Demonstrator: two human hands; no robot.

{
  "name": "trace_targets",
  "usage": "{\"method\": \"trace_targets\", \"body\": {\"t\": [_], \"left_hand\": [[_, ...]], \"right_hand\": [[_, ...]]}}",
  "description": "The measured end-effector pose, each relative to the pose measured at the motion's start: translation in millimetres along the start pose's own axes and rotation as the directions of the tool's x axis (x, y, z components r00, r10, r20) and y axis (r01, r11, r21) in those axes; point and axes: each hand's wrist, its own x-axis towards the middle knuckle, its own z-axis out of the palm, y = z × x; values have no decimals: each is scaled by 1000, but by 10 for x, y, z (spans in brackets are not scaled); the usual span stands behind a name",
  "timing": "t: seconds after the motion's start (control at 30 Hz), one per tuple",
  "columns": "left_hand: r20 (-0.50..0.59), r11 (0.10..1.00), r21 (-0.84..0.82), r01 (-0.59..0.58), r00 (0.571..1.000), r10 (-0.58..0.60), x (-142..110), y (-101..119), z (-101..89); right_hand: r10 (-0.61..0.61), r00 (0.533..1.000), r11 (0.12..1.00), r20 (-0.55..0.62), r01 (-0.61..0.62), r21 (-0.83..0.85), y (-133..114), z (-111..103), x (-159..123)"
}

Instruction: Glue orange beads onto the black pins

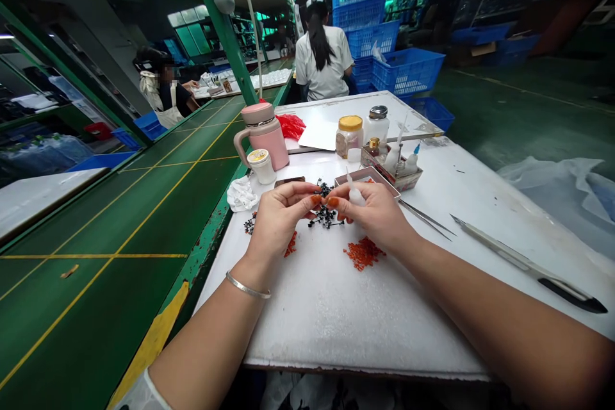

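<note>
My left hand (284, 208) is closed in a pinch, its thumb and index fingertips meeting those of my right hand over the table. Whatever small piece sits between the fingertips is too small to make out. My right hand (377, 211) is also closed, with a small white nozzle bottle (356, 196) tucked between thumb and fingers, its tip pointing up. Under and behind the fingertips lies a heap of small black stemmed parts (327, 218). Small orange pieces (364, 253) form a pile below my right hand; a few more orange pieces (291, 245) lie beside my left hand.
Tweezers (427, 219) and a craft knife (523, 261) lie to the right. Behind stand an open box (391, 187), a tray of bottles (408, 179), jars (349, 138) and a pink mug (266, 141). A green conveyor belt (158, 205) runs left. Other people sit farther off.
</note>
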Motion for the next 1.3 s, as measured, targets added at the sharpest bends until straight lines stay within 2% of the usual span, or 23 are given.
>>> {"method": "trace_targets", "body": {"t": [0.13, 0.27, 0.47, 0.77, 0.93, 1.03, 1.3], "left_hand": [[-6, 997, -73, -13, 1000, 13, -43, 5, 29], [41, 986, -167, 10, 999, -3, -50, -17, 47], [66, 985, -158, 70, 996, -60, -57, -26, 64], [82, 990, -113, 83, 994, -74, -68, -5, 62], [97, 992, -102, 80, 993, -70, -67, -1, 52], [99, 996, -48, 69, 993, -64, -62, 11, 38], [154, 997, 75, 22, 988, -33, -46, 27, 50]], "right_hand": [[102, 990, 979, 100, -118, 166, -30, 40, -14], [146, 984, 958, 104, -166, 233, -42, 66, -12], [126, 986, 978, 111, -142, 153, -65, 59, -45], [119, 989, 988, 89, -126, 85, -63, 59, -49], [53, 991, 997, 121, -59, 46, -56, 64, -59], [29, 996, 999, 82, -31, 30, -49, 54, -44], [-89, 987, 996, -136, 84, -41, -70, 32, -49]]}}
